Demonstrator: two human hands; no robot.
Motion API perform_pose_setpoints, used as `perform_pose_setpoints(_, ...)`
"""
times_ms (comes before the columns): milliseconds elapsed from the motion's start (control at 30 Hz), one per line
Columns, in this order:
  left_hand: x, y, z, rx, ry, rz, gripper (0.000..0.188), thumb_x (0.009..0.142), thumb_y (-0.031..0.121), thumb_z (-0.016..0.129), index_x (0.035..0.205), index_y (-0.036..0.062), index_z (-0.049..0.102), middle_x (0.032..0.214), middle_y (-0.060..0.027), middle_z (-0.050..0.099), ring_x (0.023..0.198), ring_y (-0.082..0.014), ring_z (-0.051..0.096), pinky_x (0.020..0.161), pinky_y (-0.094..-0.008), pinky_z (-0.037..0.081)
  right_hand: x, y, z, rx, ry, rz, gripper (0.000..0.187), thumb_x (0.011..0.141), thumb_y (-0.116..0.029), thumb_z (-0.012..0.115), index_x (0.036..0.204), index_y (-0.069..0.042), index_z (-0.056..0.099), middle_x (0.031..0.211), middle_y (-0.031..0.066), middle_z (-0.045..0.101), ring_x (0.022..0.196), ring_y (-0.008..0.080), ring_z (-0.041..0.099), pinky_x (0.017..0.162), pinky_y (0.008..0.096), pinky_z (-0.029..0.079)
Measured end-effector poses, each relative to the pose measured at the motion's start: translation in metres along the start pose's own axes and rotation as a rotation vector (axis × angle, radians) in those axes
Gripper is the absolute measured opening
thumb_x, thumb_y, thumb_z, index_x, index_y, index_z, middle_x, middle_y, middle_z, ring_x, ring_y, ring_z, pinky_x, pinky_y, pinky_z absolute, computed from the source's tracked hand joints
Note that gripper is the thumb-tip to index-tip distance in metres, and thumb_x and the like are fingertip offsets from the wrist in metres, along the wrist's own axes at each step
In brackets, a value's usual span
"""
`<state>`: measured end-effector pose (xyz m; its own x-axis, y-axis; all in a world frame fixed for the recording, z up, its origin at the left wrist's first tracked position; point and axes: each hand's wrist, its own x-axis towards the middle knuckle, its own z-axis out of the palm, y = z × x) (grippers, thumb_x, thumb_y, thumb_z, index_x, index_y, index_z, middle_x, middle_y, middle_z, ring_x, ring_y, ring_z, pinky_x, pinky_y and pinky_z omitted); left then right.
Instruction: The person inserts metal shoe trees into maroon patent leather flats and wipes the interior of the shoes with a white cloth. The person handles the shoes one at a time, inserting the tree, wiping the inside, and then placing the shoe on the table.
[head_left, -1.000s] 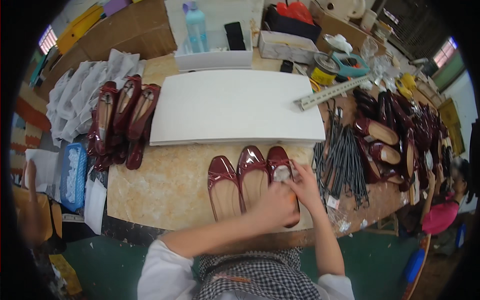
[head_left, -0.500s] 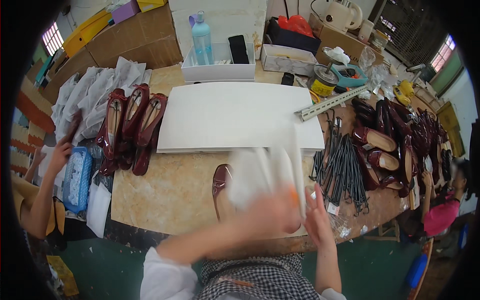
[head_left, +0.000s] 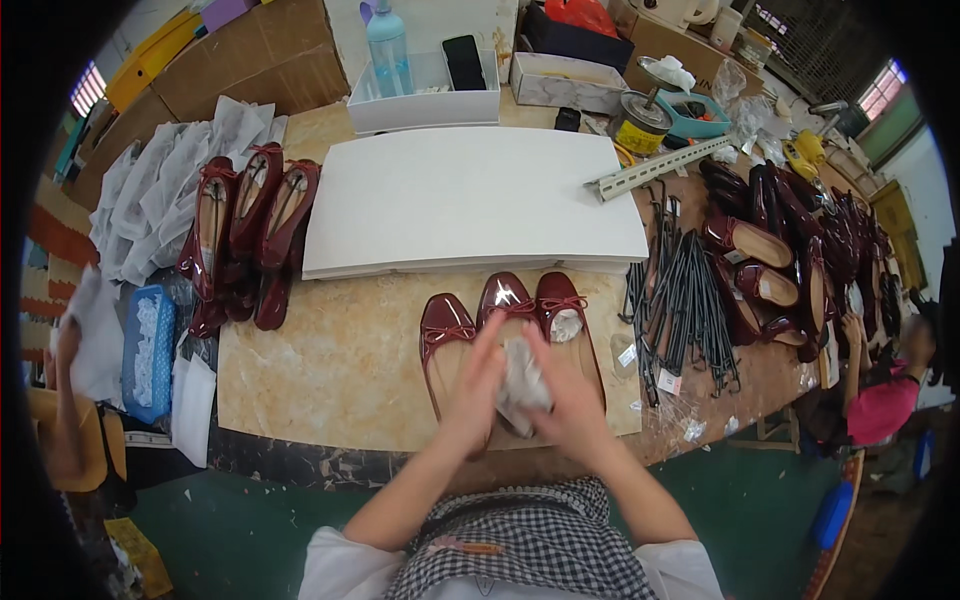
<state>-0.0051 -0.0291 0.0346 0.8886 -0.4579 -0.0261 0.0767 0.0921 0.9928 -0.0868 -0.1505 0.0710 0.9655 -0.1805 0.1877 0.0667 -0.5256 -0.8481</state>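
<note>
Between my left hand and my right hand is a ball of crumpled white tissue paper. Both palms press on it from the sides, the fingers pointing forward and slightly blurred. Beneath and just beyond them lie glossy dark red ballet flats with bows: a left one, a middle one and a right one. A wad of white paper sits inside the right flat, near its toe. My hands hide much of the middle flat.
Behind the flats lies a stack of white paper with a slotted metal bar on its right corner. Finished-looking flats are piled left, black wire shoe supports and more flats right. A co-worker's hand is at far left.
My hands have come together over the flats, with the white sheet now crumpled between them. Three flats show plainly where the blurred sheet covered them. The view has shifted slightly.
</note>
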Motion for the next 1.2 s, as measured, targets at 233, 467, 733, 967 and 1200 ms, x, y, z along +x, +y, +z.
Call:
perform_pose_setpoints(233,-0.030,-0.012,-0.005,0.942,-0.523,0.544,0.026,0.087,0.024,0.054,0.080,0.0017,0.067,0.068,-0.0095,0.064,0.073,-0.0282,0.062,0.077,-0.0411,0.045,0.022,0.051,0.002,-0.447,-0.179,0.016,0.038,0.072,-0.005,0.067,0.110,-0.002,0.065,0.097,0.0110,0.057,0.096,0.0247,0.058,0.081,0.0344,0.048)
perform_pose_setpoints(467,-0.034,-0.022,0.014,0.997,-0.570,0.422,0.023,0.080,0.023,0.061,0.073,0.0020,0.067,0.068,-0.0105,0.064,0.069,-0.0231,0.062,0.077,-0.0347,0.042,0.070,0.089,0.049,-0.752,-0.061,-0.152,0.038,0.070,-0.008,0.069,0.108,-0.003,0.065,0.095,0.0126,0.052,0.093,0.0309,0.056,0.077,0.0400,0.048)
perform_pose_setpoints(733,-0.030,-0.023,0.013,1.039,-0.640,0.491,0.026,0.079,0.028,0.063,0.069,0.0053,0.067,0.068,-0.0099,0.064,0.065,-0.0236,0.060,0.075,-0.0356,0.042,0.106,0.087,0.030,-0.698,-0.110,0.081,0.054,0.073,-0.013,0.075,0.121,0.002,0.054,0.105,0.0198,0.054,0.098,0.0363,0.060,0.078,0.0419,0.052)
perform_pose_setpoints(967,0.175,0.026,-0.019,1.515,0.074,0.894,0.052,0.088,0.052,0.052,0.125,0.0169,0.061,0.131,-0.0224,0.052,0.131,-0.0357,0.040,0.107,-0.0596,0.027,0.032,0.068,-0.025,-0.252,0.012,0.069,0.042,0.083,-0.014,0.068,0.122,-0.002,0.058,0.111,0.0153,0.060,0.094,0.0339,0.062,0.078,0.0396,0.051)
perform_pose_setpoints(1200,0.208,0.004,-0.058,1.275,0.058,0.456,0.040,0.088,0.035,0.059,0.120,0.0112,0.062,0.110,-0.0202,0.057,0.114,-0.0364,0.049,0.094,-0.0507,0.040,-0.029,0.040,-0.038,-0.006,0.038,0.243,0.040,0.087,-0.004,0.063,0.126,0.000,0.056,0.105,0.0138,0.063,0.094,0.0226,0.064,0.082,0.0299,0.051)
